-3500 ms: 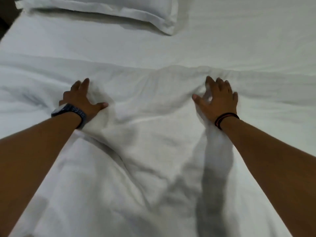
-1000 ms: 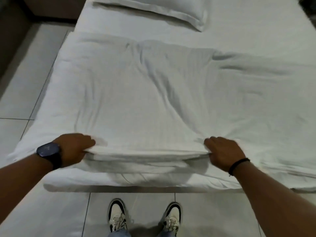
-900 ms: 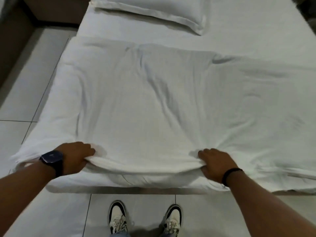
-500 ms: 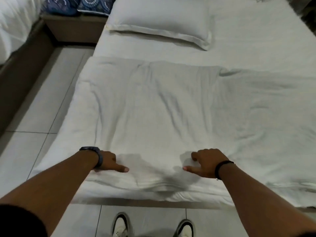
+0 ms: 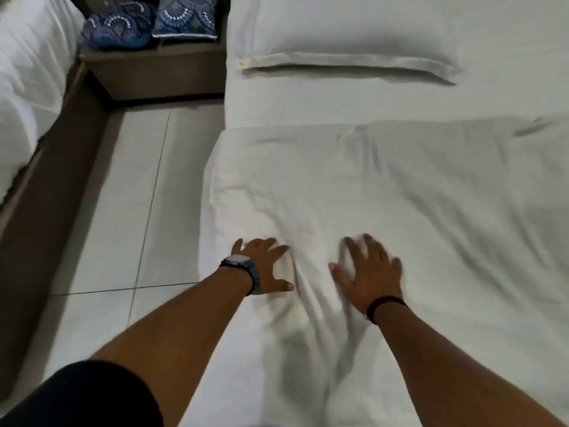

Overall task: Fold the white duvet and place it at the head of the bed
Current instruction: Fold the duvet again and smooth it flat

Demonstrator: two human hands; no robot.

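The white duvet (image 5: 400, 186) lies folded across the lower part of the bed, its far edge a short way below the pillow (image 5: 338, 35). My left hand (image 5: 261, 266), with a dark watch on the wrist, rests flat with fingers spread near the duvet's left side. My right hand (image 5: 369, 272), a dark band on its wrist, lies flat beside it, fingers apart. A ridge of bunched fabric rises between the two hands. Neither hand grips anything.
A strip of bare white sheet (image 5: 308, 97) shows between pillow and duvet. Left of the bed is tiled floor (image 5: 132, 211), a brown bedside unit (image 5: 154, 72) carrying blue patterned cushions (image 5: 147, 23), and a second white bed (image 5: 27, 72).
My hands let go of the duvet's near edge and slid forward onto its top, now flat with spread fingers. The view moved closer and to the left; my shoes have left the frame.
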